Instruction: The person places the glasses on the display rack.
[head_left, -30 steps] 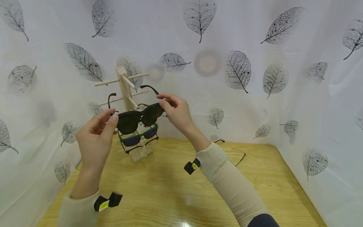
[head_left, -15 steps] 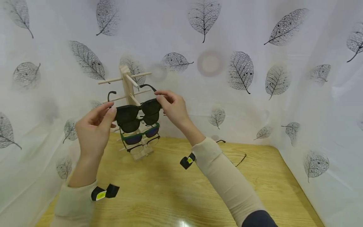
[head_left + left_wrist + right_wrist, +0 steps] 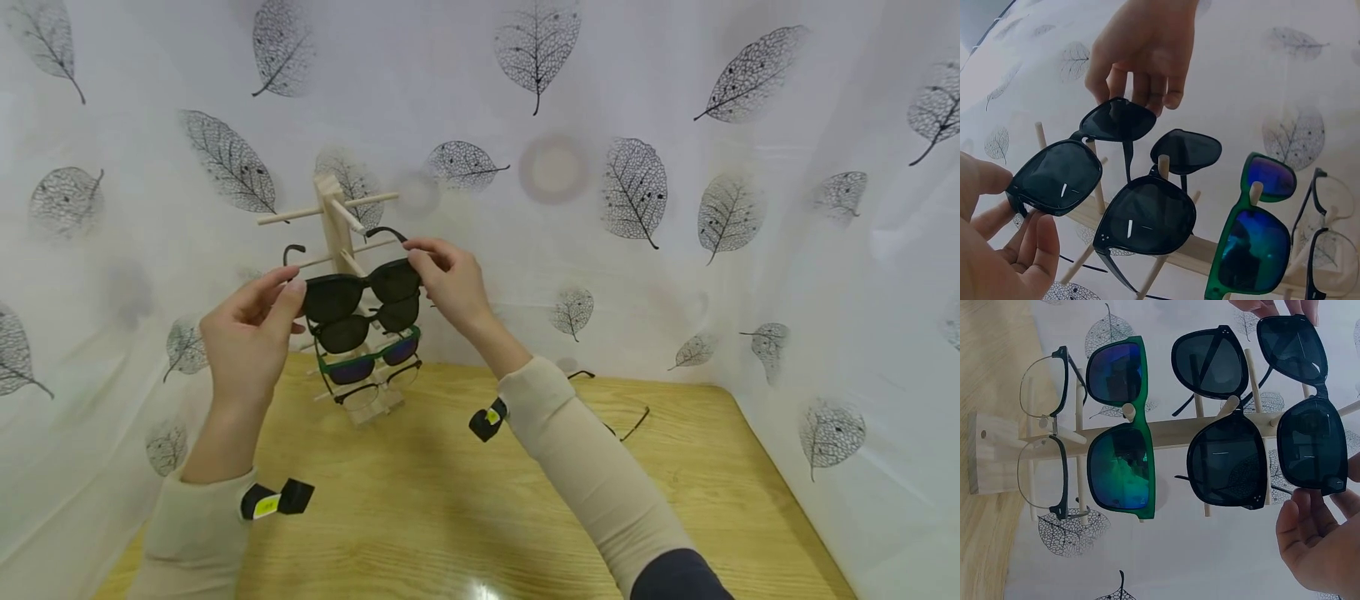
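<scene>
My left hand [image 3: 251, 342] pinches one hinge end of black sunglasses [image 3: 333, 298] between thumb and fingers. At the other end, my right hand [image 3: 453, 283] pinches the frame. The lenses face me and the temples point back toward a wooden glasses rack [image 3: 330, 208]. Whether this pair touches a peg, I cannot tell. Just below it, a second pair of black sunglasses [image 3: 1225, 462] hangs on the rack. Under those hang green-framed sunglasses [image 3: 1119, 465] with blue-green lenses, then half-rim eyeglasses [image 3: 1060, 456] with clear lenses.
Bare pegs [image 3: 288, 215] stick out at the rack's top. The rack stands on a wooden table [image 3: 420, 500] near the back left. More eyeglasses [image 3: 636, 423] lie partly hidden behind my right forearm. A white leaf-print curtain [image 3: 480, 83] encloses the table's back and sides.
Both hands have lifted the held sunglasses slightly, so more of the second black pair shows beneath. Over the last half second they have barely moved.
</scene>
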### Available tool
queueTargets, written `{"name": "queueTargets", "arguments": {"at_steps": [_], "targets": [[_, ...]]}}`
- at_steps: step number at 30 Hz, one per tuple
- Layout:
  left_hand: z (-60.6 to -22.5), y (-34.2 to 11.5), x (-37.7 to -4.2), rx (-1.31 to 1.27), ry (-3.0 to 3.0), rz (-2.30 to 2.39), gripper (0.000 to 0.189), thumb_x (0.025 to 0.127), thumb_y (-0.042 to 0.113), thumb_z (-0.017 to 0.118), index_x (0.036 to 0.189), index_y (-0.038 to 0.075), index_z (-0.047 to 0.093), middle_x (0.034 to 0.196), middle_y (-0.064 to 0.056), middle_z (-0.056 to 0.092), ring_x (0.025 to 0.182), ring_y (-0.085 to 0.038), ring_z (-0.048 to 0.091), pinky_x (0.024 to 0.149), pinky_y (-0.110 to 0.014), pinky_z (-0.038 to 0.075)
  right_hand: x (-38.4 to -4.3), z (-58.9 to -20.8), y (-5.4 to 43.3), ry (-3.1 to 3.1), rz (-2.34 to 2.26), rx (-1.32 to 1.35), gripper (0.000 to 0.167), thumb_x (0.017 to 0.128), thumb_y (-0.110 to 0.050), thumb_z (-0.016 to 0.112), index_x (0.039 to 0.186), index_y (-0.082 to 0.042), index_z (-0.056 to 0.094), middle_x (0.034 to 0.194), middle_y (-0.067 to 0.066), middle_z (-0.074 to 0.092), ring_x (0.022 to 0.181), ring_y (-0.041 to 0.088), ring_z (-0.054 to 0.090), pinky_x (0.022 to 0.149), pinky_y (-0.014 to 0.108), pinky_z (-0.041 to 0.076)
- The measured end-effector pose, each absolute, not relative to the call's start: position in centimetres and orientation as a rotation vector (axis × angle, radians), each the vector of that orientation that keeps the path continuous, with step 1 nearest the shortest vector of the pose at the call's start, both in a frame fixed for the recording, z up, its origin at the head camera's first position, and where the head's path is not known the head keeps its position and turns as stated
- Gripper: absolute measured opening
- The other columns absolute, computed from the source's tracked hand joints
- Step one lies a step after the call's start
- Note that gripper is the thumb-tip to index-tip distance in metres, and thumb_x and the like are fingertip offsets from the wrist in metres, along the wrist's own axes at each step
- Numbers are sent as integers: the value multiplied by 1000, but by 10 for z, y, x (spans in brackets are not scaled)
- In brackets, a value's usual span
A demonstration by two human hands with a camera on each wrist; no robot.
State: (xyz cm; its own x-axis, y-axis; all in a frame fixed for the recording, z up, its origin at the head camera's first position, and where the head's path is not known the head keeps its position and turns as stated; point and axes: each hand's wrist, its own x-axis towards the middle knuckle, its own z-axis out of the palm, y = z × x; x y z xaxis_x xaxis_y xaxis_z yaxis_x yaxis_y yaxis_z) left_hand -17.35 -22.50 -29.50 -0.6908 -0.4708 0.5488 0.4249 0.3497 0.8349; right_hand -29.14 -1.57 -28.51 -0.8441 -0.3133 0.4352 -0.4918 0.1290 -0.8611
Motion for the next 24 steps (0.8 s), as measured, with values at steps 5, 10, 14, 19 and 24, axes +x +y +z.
{"name": "queueTargets", "arguments": {"at_steps": [5, 10, 14, 19, 24], "targets": [[-294, -226, -176, 43, -1832, -1460, 29, 100, 18, 73, 124, 2, 77, 79, 24, 71, 61, 1, 64, 60, -13, 55, -294, -285, -17, -2265, 1800, 793, 35, 109, -29, 54, 134, -13, 72, 110, 9, 75, 64, 12, 52, 62, 26, 51], [-292, -226, -178, 38, -1826, -1476, 29, 100, 18, 74, 124, 3, 78, 79, 24, 71, 62, 2, 65, 61, -13, 56, -295, -285, -17, -2272, 1791, 798, 37, 109, -31, 53, 136, -12, 70, 119, 9, 75, 67, 13, 54, 65, 33, 55], [-289, -226, -178, 41, -1833, -1485, 28, 100, 20, 74, 124, 7, 79, 80, 23, 72, 63, 2, 66, 62, -13, 57, -296, -283, -17, -2262, 1790, 790, 36, 109, -31, 54, 135, -13, 71, 119, 9, 75, 67, 13, 55, 65, 30, 54], [-288, -226, -180, 32, -1809, -1518, 25, 100, 19, 74, 122, 8, 80, 79, 21, 72, 62, 0, 67, 62, -14, 57, -297, -281, -18, -2238, 1824, 787, 35, 109, -28, 55, 134, -12, 72, 113, 10, 74, 61, 13, 50, 59, 26, 49], [-287, -227, -183, 15, -1771, -1567, 23, 99, 16, 75, 119, 7, 80, 78, 17, 74, 60, -2, 67, 60, -14, 57, -298, -280, -19, -2227, 1814, 773, 34, 109, -27, 55, 134, -12, 72, 111, 10, 75, 62, 13, 52, 60, 26, 49]]}}
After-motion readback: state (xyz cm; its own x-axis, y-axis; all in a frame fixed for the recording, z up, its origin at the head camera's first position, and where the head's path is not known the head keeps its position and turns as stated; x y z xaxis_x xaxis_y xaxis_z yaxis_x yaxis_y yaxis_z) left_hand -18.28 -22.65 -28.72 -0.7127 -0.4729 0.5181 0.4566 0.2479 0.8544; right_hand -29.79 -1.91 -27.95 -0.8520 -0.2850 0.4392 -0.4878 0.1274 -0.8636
